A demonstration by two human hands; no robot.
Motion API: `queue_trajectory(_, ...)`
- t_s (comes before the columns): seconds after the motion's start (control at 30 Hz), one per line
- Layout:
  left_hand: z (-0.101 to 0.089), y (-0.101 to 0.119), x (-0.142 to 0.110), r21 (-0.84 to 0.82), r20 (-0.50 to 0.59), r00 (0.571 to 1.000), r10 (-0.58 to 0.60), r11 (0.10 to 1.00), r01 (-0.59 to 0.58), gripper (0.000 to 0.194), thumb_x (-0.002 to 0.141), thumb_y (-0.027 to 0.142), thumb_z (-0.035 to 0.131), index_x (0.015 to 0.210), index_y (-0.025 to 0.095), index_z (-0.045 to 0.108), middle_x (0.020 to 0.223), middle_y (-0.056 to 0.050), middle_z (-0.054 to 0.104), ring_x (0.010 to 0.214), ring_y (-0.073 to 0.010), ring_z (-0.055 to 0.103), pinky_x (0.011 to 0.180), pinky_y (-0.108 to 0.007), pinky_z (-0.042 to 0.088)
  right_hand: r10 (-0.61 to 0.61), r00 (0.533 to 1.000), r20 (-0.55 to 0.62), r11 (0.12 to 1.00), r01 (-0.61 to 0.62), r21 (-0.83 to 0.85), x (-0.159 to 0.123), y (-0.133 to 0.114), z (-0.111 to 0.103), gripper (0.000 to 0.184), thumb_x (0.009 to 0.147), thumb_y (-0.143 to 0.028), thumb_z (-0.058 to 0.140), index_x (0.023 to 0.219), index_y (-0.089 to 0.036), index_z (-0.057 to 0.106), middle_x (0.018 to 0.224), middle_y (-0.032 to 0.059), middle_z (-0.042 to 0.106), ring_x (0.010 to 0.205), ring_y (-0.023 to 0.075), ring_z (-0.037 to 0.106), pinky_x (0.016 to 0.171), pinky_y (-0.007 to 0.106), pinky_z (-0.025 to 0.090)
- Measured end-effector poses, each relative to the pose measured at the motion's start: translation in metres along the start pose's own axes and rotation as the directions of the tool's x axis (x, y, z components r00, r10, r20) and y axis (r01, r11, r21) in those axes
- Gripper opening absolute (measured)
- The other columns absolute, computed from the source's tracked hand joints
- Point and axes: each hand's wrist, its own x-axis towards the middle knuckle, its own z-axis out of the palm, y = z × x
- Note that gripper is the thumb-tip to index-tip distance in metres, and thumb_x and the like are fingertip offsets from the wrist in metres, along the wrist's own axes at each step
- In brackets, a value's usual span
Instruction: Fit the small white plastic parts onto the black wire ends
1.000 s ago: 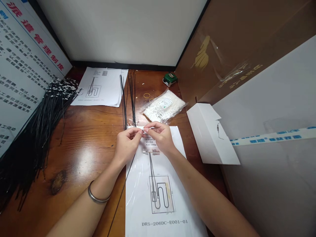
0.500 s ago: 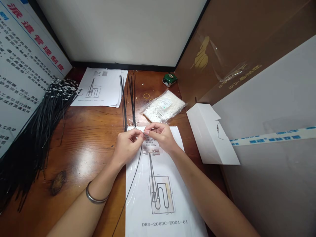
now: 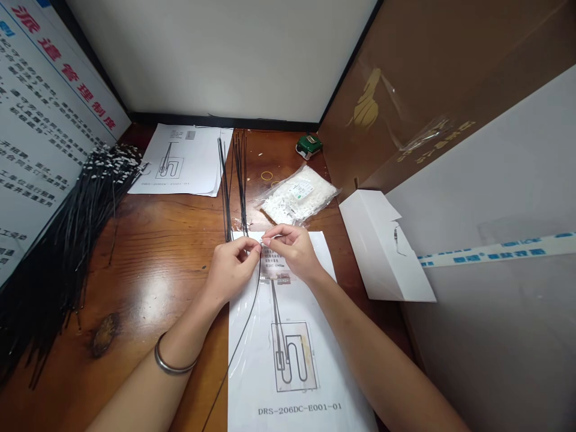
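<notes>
Over the top of a printed drawing sheet [image 3: 252,384], my two hands meet fingertip to fingertip. My left hand [image 3: 234,267] pinches the upper end of a thin black wire [image 3: 244,331], which trails down across the sheet toward the lower left. Thumb and forefinger of my right hand [image 3: 293,249] are pressed together right beside that end; whatever they hold is too small to make out. Just beyond the hands lies a clear bag of small white pieces [image 3: 294,195]. Two loose groups of black wires [image 3: 241,186] stretch away behind my left hand.
A thick bundle of black wires with white tips [image 3: 67,258] lies on the left. Behind are another printed sheet [image 3: 180,168], a green tape measure [image 3: 309,146] and a yellow rubber band [image 3: 267,176]. A white folded box [image 3: 382,246] stands at right, beside a brown carton wall [image 3: 405,90].
The hands have barely moved. The wire's upper part now runs up to the left fingertips slightly further right, and the fingertips have shifted a little.
</notes>
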Motion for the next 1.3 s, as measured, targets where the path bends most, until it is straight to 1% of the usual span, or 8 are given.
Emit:
queue_trajectory(0.13, -0.0003, -0.0012, -0.0005, 0.011, -0.006, 1.0, 0.011, 1.0, -0.011, 0.019, 0.083, 0.027, 0.054, 0.078, 0.015, 0.068, 0.065, -0.002, 0.065, 0.056, -0.0121, 0.053, 0.054, -0.023, 0.038, -0.004, 1.0, -0.014, 0.999, 0.003, -0.032, 0.0001, 0.0003, 0.0002, 0.016, 0.065, -0.031, 0.075, 0.065, -0.018, 0.066, 0.062, 0.0014, 0.061, 0.058, 0.014, 0.056, 0.048, 0.025, 0.042)
queue_trajectory(0.37, -0.0005, 0.0018, -0.0021, 0.012, 0.01, 1.0, 0.028, 1.0, -0.028, 0.021, 0.086, 0.028, 0.052, 0.079, 0.014, 0.067, 0.066, -0.001, 0.062, 0.056, -0.0117, 0.05, 0.054, -0.023, 0.037, 0.003, 1.0, 0.016, 1.0, -0.002, -0.03, -0.0007, -0.0018, 0.0012, 0.019, 0.065, -0.034, 0.076, 0.065, -0.018, 0.065, 0.061, 0.002, 0.062, 0.056, 0.0154, 0.059, 0.047, 0.027, 0.045)
queue_trajectory(0.6, -0.0012, 0.0041, -0.0021, 0.021, 0.035, 0.998, 0.048, 0.999, -0.049, 0.022, 0.087, 0.027, 0.051, 0.08, 0.014, 0.066, 0.067, -0.001, 0.062, 0.058, -0.012, 0.051, 0.056, -0.024, 0.036, -0.002, 0.999, 0.032, 0.997, 0.005, -0.077, 0.0001, -0.0018, -0.0015, 0.022, 0.065, -0.037, 0.076, 0.065, -0.018, 0.065, 0.061, 0.0029, 0.062, 0.06, 0.0162, 0.06, 0.047, 0.026, 0.045)
queue_trajectory(0.83, -0.0018, 0.0022, -0.0016, 0.013, 0.051, 0.998, 0.029, 0.999, -0.03, 0.021, 0.087, 0.027, 0.05, 0.077, 0.015, 0.065, 0.066, -0.001, 0.061, 0.059, -0.0124, 0.051, 0.057, -0.024, 0.037, -0.012, 0.999, 0.051, 0.997, 0.016, -0.078, 0.0004, -0.0023, -0.0025, 0.021, 0.065, -0.036, 0.076, 0.065, -0.018, 0.065, 0.063, 0.0032, 0.063, 0.059, 0.0154, 0.059, 0.047, 0.026, 0.045)
queue_trajectory(1.03, -0.002, 0.0016, -0.0022, 0.007, 0.051, 0.998, 0.024, 1.0, -0.024, 0.022, 0.086, 0.028, 0.051, 0.077, 0.015, 0.065, 0.066, -0.002, 0.062, 0.059, -0.0131, 0.052, 0.057, -0.025, 0.037, -0.008, 0.999, 0.044, 0.996, 0.012, -0.088, 0.0004, -0.0045, -0.0016, 0.022, 0.065, -0.035, 0.077, 0.064, -0.017, 0.064, 0.063, 0.0032, 0.063, 0.058, 0.0148, 0.059, 0.047, 0.025, 0.044)
queue_trajectory(1.3, -0.0014, 0.0019, -0.0023, -0.021, 0.037, 0.999, 0.018, 1.0, -0.017, 0.021, 0.085, 0.029, 0.053, 0.076, 0.015, 0.066, 0.066, -0.002, 0.064, 0.059, -0.0133, 0.053, 0.056, -0.024, 0.039, 0.015, 0.998, 0.061, 0.998, -0.011, -0.065, 0.0002, -0.006, -0.0013, 0.026, 0.063, -0.039, 0.078, 0.064, -0.017, 0.064, 0.061, 0.0027, 0.063, 0.056, 0.0151, 0.059, 0.047, 0.026, 0.045)
